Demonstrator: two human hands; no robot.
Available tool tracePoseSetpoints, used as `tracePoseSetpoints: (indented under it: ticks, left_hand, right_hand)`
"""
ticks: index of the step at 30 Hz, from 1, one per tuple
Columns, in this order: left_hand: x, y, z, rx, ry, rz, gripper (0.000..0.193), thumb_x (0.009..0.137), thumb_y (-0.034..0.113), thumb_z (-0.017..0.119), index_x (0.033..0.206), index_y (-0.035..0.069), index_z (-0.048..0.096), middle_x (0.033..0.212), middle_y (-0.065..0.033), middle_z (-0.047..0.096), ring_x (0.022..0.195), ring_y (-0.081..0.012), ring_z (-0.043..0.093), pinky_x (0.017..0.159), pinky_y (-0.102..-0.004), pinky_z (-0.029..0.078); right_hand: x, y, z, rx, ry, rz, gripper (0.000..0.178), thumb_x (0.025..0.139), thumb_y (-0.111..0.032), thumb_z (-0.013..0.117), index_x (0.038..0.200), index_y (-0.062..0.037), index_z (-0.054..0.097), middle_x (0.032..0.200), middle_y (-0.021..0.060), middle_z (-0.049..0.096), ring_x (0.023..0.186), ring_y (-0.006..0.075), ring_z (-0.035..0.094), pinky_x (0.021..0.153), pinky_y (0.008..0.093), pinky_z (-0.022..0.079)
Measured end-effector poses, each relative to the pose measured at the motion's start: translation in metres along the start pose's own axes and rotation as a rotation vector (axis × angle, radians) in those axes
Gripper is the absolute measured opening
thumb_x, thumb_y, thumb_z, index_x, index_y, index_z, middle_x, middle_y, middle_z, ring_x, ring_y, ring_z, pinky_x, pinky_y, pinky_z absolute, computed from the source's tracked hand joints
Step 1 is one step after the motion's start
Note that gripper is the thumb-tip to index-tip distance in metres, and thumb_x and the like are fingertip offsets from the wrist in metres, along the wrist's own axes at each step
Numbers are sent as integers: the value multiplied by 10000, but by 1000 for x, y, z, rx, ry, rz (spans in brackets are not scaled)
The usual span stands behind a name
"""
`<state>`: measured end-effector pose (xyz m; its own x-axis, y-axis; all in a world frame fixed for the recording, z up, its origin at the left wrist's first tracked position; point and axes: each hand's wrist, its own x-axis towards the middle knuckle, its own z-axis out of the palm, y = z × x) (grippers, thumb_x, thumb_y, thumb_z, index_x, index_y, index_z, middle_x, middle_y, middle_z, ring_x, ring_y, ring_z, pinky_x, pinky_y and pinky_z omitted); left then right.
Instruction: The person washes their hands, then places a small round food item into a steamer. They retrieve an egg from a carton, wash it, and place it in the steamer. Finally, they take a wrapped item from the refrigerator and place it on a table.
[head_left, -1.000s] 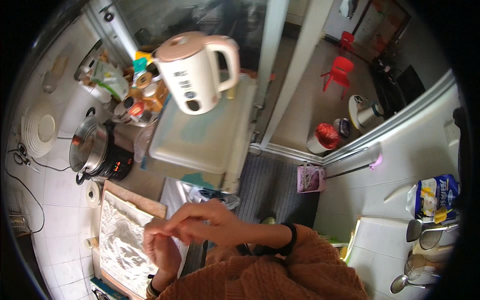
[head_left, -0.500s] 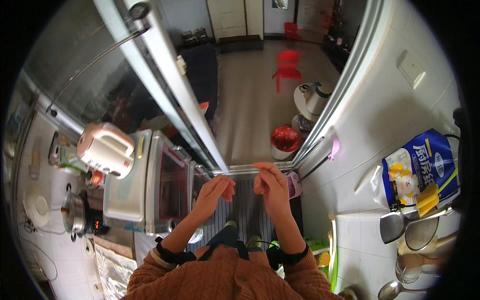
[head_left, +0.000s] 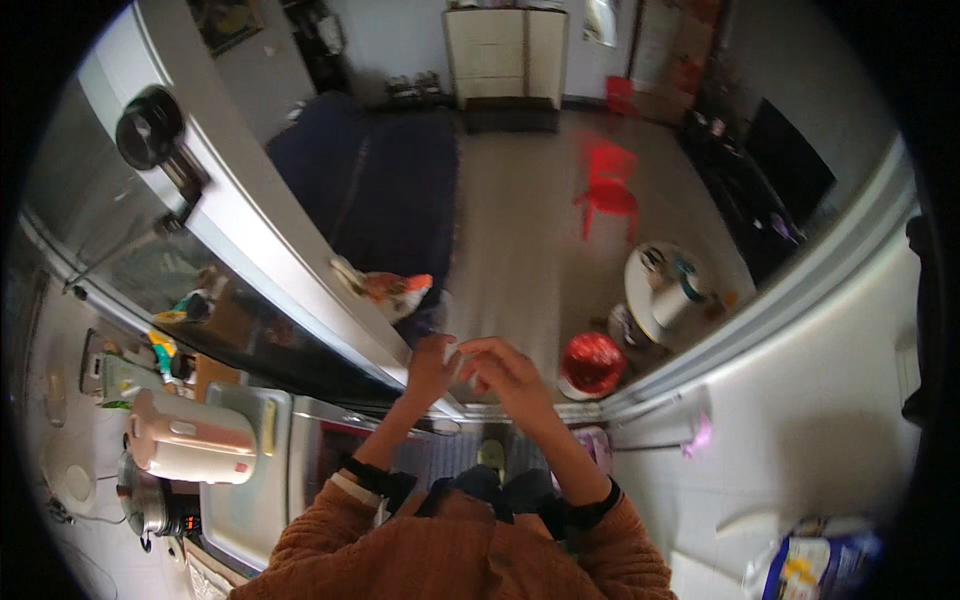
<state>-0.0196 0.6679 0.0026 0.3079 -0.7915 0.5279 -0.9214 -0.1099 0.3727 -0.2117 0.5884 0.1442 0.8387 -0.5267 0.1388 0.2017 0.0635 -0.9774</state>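
Both my arms, in orange knitted sleeves with dark cuffs, reach forward at the lower middle. My left hand (head_left: 432, 366) and my right hand (head_left: 503, 371) meet in front of me, fingers touching each other. Whether something small sits between the fingers I cannot tell. They hover beside the edge of a sliding door frame (head_left: 300, 280), above the doorway threshold.
A pink-and-white kettle (head_left: 190, 448) stands on a grey appliance (head_left: 245, 470) at lower left, next to a steel pot (head_left: 145, 500). Beyond the doorway lie a red shiny bag (head_left: 592, 364), a red child's chair (head_left: 608, 190) and a dark sofa (head_left: 370, 200). A blue packet (head_left: 815, 565) is at lower right.
The view has swung from the counter up toward the doorway. My hands, spread apart on the threshold half a second ago, have come together in front of me.
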Motion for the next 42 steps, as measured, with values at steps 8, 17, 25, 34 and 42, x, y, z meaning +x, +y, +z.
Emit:
tracePoseSetpoints:
  ticks: [8, 17, 25, 34, 42]
  left_hand:
    - [20, -58, -4, 113, -134, -120, 283, 881, 198, 633, 1083, 5, 587, 1035, -117, 633, 943, -214, 612, 796, -364, 477]
    - [51, -68, 9, -312, -298, -483, 275, 894, 201, 614, 1082, 3, 587, 1051, -135, 632, 982, -241, 604, 818, -369, 469]
    - [200, -80, 47, -549, -372, -783, 268, 905, 203, 597, 1081, 1, 587, 1065, -151, 630, 1017, -265, 597, 838, -374, 462]
    - [369, -155, 65, -429, -13, -681, 270, 918, 201, 584, 1091, -5, 559, 989, -102, 633, 922, -192, 599, 795, -356, 463]
    - [501, -269, 105, -1016, -65, -1170, 358, 929, 303, 561, 1148, 23, 602, 1076, -67, 651, 976, -135, 615, 863, -292, 489]
  right_hand:
    - [148, -11, 69, -475, -613, -226, 172, 861, -200, 597, 907, -51, 669, 800, 140, 666, 710, 278, 660, 609, 369, 488]
    - [224, 18, 81, -215, -1291, -243, 248, 909, -289, 560, 930, -62, 658, 851, 110, 673, 809, 307, 646, 706, 395, 481]
    - [407, -7, -52, -185, -1284, -122, 200, 856, -230, 572, 907, -70, 681, 784, 86, 684, 703, 238, 652, 651, 372, 474]
    - [588, -27, -149, -143, -1114, 16, 305, 976, -281, 524, 1075, -17, 639, 957, 80, 695, 876, 162, 668, 796, 286, 516]
    - [748, 19, -198, -142, -1075, 101, 283, 943, -240, 534, 1038, 1, 649, 967, 131, 699, 875, 206, 675, 787, 295, 508]
